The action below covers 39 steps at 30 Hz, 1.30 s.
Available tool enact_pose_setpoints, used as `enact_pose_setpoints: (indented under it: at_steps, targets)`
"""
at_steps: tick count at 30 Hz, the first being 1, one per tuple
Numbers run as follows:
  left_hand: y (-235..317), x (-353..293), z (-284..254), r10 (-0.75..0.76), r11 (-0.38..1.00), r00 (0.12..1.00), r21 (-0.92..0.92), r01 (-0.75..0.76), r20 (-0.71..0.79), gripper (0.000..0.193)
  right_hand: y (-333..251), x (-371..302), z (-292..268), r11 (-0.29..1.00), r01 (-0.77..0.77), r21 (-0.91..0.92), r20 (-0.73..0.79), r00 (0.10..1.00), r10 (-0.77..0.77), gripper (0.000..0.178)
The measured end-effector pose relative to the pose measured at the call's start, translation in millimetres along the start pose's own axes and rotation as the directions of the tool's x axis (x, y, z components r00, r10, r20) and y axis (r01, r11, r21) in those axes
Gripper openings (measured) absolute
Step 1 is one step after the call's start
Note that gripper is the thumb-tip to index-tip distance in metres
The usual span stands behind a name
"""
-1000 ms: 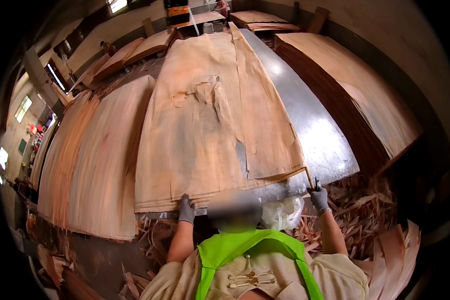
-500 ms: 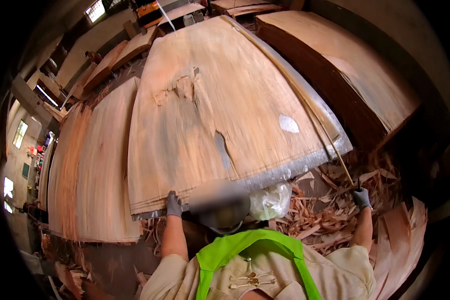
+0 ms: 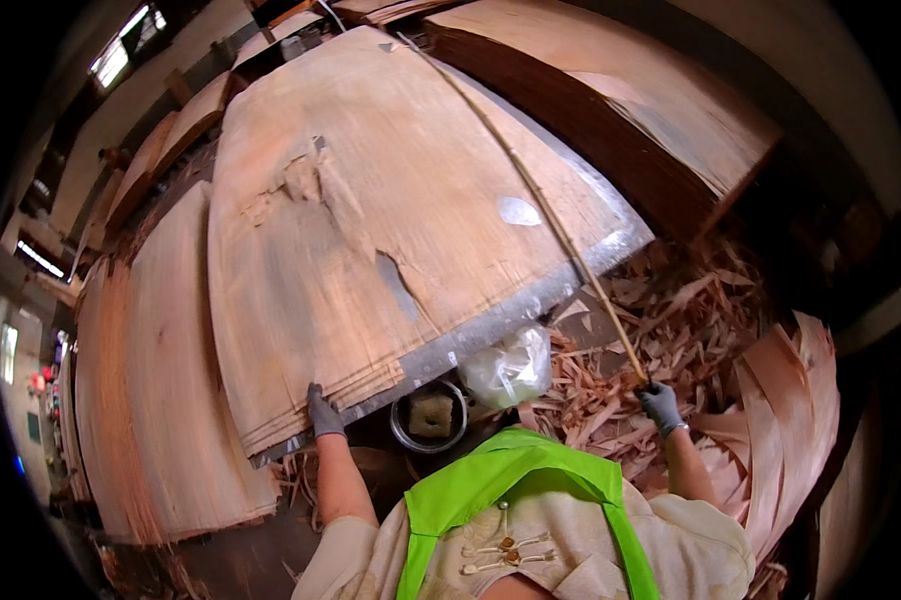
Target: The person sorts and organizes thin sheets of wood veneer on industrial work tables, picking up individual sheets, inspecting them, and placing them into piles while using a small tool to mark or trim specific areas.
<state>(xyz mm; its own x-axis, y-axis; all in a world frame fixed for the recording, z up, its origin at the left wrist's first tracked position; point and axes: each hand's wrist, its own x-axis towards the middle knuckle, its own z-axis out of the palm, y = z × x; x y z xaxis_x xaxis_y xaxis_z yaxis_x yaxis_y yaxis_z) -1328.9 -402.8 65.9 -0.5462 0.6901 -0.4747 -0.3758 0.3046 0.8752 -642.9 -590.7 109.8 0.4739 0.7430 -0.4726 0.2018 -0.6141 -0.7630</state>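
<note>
Two grey gloves cover our hands. Our right hand (image 3: 660, 407) is closed around the near end of a long, thin stick (image 3: 610, 318); our left hand (image 3: 325, 412) lays its fingers over the edge of a pale veneer sheet (image 3: 420, 180), though we cannot tell whether it pinches. We judge that the sheet could rip further at its torn flap (image 3: 340, 190) if the stick snagged there or our left hand tugged unevenly. The stick slants toward eleven o'clock from our right hand, along the sheet; the sheet spreads out at ten o'clock from that hand and between twelve and one from our left. At three o'clock from our left hand sits a round bowl (image 3: 402, 437). Wood shavings (image 3: 590, 425) litter nine o'clock of our right hand. Farther out, another veneer stack (image 3: 170, 380) stands at our left hand's nine o'clock.
</note>
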Motion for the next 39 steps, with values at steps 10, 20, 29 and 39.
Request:
enact_pose_setpoints:
  at_steps: [10, 20, 29, 39]
  targets:
    - [-0.2, -15.3, 4.3, 0.062, 0.998, 0.998, 0.022, -0.062, 0.007, 0.047, -4.6, -120.2, 33.5, 0.974, 0.22, -0.057, -0.273, 0.935, -0.227, 0.018]
    - [-30.1, -9.8, 17.3, 0.081, 0.912, 0.996, -0.402, -0.086, -0.03, 0.05, -22.2, -86.6, 15.3, 0.952, 0.303, -0.042, -0.136, 0.942, -0.306, 0.019]
    - [-134.1, -205.6, 378.8, 0.579, 0.452, 0.585, 0.374, -0.81, 0.568, 0.052, -59.6, 131.9, -21.2, 0.937, 0.313, 0.156, 0.156, 0.929, -0.336, 0.027]
    - [-184.9, -288.5, 630.8, 0.302, -0.331, 0.576, 0.65, -0.684, 0.76, 0.063, -212.5, 286.9, -186.5, 0.877, 0.46, 0.142, 0.115, 0.872, -0.476, 0.03]
